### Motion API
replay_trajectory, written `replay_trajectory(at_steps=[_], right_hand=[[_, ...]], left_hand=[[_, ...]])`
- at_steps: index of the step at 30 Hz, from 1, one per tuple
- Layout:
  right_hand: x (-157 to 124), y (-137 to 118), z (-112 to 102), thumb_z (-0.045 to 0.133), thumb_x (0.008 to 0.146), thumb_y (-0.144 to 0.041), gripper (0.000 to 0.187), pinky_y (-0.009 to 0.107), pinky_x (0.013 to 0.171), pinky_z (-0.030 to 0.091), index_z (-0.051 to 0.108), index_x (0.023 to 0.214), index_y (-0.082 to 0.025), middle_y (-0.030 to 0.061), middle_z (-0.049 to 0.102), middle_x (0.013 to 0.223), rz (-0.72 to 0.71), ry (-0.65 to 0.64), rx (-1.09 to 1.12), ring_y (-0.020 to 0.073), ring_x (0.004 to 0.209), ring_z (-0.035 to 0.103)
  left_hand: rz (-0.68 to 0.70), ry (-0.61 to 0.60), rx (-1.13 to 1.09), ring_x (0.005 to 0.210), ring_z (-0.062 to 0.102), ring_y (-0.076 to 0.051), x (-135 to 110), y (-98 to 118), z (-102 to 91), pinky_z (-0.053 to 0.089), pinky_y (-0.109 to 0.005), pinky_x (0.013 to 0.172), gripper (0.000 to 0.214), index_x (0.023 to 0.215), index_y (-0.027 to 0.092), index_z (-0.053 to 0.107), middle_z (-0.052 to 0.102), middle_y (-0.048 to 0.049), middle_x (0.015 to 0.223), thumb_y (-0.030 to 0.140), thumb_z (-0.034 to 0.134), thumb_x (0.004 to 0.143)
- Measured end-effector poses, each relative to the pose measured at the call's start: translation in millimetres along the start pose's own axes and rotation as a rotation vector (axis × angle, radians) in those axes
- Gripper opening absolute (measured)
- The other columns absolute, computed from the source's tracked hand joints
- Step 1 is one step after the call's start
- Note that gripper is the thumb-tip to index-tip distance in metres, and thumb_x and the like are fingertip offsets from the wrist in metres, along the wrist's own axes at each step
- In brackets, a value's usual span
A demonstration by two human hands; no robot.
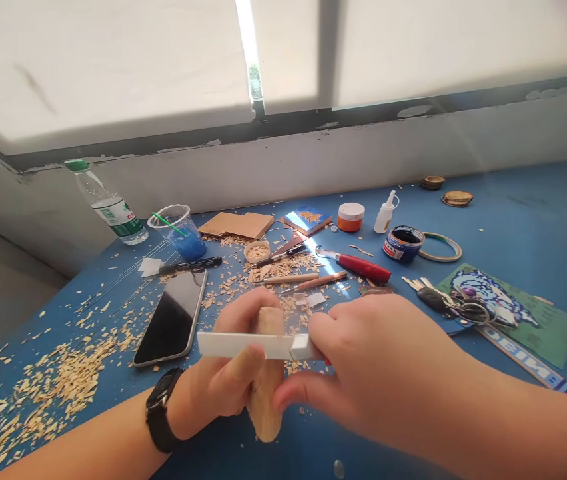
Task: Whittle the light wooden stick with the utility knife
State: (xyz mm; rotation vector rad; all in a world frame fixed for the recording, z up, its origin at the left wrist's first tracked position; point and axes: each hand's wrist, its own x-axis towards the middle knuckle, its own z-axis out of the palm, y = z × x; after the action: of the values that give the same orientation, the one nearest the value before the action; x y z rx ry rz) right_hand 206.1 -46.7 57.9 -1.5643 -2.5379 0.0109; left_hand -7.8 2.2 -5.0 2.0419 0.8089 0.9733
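I note the left hand (218,390) closed around a wood piece (266,407), upright over the near bench (513,220). The right hand (378,373) pinches a white bar (243,345) laid across it. The wood is likely light, rigid and smooth, best gripped around its lower body.

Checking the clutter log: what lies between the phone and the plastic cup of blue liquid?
In the head view, a black marker lies crosswise on the table between the phone and the cup.
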Motion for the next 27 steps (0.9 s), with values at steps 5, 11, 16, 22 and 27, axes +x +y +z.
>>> replay_trajectory(at_steps=[5,11,16,22,27], right_hand=[[-1.3,-2.3,0.1,0.05,0.094,-0.074,0.059,0.034,0.052,0.01,0.066,0.068,-0.024,0.0012,0.061,0.054,-0.05,-0.09,0.036,0.0166,0.043,0.044],[-0.7,8.7,10.3,0.055,0.083,-0.086,0.067,0.032,0.051,0.011,0.059,0.06,-0.023,0.0002,0.057,0.051,-0.016,0.135,0.005,0.0166,0.043,0.044],[3.8,9.7,8.4,0.055,0.072,-0.095,0.074,0.031,0.051,0.013,0.058,0.059,-0.022,0.0005,0.056,0.051,0.023,0.131,0.023,0.0167,0.046,0.046],[-1.2,-3.1,1.3,0.05,0.096,-0.068,0.054,0.034,0.053,0.012,0.064,0.066,-0.025,-0.0008,0.062,0.054,-0.082,-0.078,0.118,0.017,0.044,0.043],[-2.0,-2.7,3.2,0.056,0.095,-0.067,0.052,0.032,0.054,0.015,0.064,0.068,-0.022,0.0009,0.061,0.057,-0.049,-0.077,0.082,0.0167,0.049,0.049]], left_hand=[[0.05,-0.025,-0.022,0.082,0.053,-0.025,-3.2,-4.7,-2.7,0.047,-0.04,0.073,0.062,0.113,0.02,0.06,0.058,-0.0077,0.097,0.077,0.045,0.091],[0.047,-0.011,0.007,0.077,0.052,-0.022,5.4,3.1,0.5,0.047,-0.038,0.072,0.047,0.104,0.02,0.061,0.057,-0.0052,0.09,0.063,0.041,0.101],[0.003,-0.026,-0.011,0.074,0.051,-0.022,8.2,8.0,1.5,0.045,-0.037,0.069,0.049,0.09,0.022,0.058,0.056,-0.0044,0.085,0.061,0.033,0.104],[0.043,-0.021,-0.041,0.088,0.052,-0.027,-3.5,-0.5,-2.0,0.046,-0.044,0.081,0.066,0.115,0.019,0.057,0.055,-0.0092,0.104,0.078,0.044,0.089],[0.056,0.005,-0.023,0.08,0.053,-0.024,-3.5,-1.0,-0.7,0.048,-0.041,0.074,0.056,0.11,0.02,0.062,0.058,-0.0074,0.096,0.071,0.048,0.092]])
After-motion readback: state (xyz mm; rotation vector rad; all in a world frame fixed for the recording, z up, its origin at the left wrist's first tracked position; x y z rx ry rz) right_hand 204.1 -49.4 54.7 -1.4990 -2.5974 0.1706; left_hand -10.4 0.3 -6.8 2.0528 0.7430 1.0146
